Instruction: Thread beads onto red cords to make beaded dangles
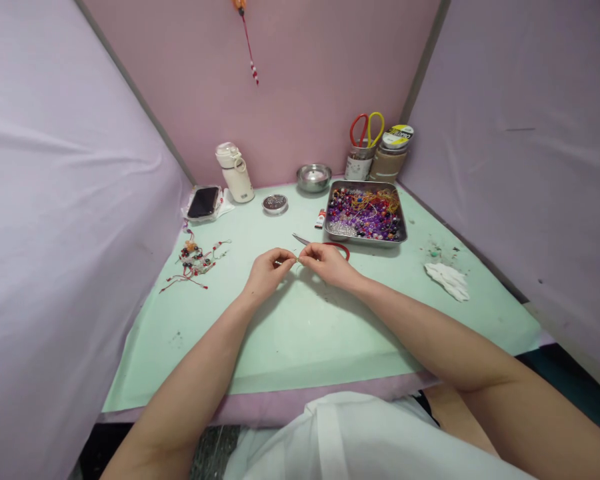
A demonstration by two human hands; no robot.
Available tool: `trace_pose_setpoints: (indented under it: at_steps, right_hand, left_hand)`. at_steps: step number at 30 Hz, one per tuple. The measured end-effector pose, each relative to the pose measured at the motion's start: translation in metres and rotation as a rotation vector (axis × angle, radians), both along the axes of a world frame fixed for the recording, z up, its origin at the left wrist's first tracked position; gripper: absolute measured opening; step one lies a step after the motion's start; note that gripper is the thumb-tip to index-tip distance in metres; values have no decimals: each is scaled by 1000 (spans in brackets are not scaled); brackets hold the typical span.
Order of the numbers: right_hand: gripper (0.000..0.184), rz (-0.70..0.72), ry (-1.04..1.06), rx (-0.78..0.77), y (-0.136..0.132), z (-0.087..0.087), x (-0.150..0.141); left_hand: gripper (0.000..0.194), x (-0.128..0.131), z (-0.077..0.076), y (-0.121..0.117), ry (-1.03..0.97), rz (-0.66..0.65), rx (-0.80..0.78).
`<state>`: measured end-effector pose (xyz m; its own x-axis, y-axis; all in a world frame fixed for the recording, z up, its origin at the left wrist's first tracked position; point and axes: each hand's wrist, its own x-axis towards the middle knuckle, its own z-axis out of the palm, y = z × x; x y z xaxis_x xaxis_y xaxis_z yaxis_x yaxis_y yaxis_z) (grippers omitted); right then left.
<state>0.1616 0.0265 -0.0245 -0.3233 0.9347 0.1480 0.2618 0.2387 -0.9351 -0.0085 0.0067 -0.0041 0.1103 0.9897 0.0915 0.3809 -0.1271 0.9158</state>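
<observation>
Close together over the middle of the table, my left hand (267,272) and my right hand (326,263) pinch with thumb and forefinger. Between the fingertips is a thin string (299,261), with what look like tiny pale beads by my left fingers; most of it is hidden. Partly behind my right hand lie scissors (341,249) with a red handle, their blades pointing left. A metal tray (367,243) of mostly purple beads and tangled golden cord stands beyond my right hand. Left of my hands rests a pile of beaded red-corded strings (194,260).
At the back stand a cream bottle (237,177), a phone (203,202), a small dish (275,205), a metal bowl (314,179), a jar holding looped handles (359,167) and a brown jar (387,165). A white glove (447,280) lies at right. Cloth walls enclose the table.
</observation>
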Motion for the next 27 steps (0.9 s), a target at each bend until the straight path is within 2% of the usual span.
trace_pose_setpoints:
  at_steps: [6, 12, 27]
  right_hand:
    - [22, 13, 55, -95, -1, 3, -1]
    - [22, 24, 86, -128, -2, 6, -2]
    - [22, 100, 163, -210, -2, 10, 2]
  left_hand:
    - [13, 1, 1, -1, -58, 20, 12]
    - [15, 0, -1, 1, -88, 39, 26]
    - [15, -4, 4, 0, -89, -73, 33]
